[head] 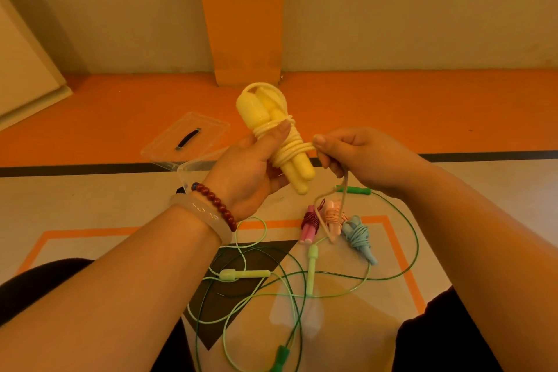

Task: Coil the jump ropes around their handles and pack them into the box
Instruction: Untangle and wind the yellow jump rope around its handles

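Head view: left hand [247,169] grips the coiled yellow rope [273,118]; right hand [362,160], just right of it, pinches its loose end [346,187]; box [211,130] lies beyond it, leftward.

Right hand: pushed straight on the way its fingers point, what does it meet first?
The yellow jump rope bundle, gripped by the left hand. The right hand pinches its loose end and points left at the coils, nearly touching. Single view, so depth is uncertain.

I find the pale yellow plastic jump-rope handles [253,113] smooth and matt, their cord [290,151] twisted, the clear plastic lid [211,130] glossy.
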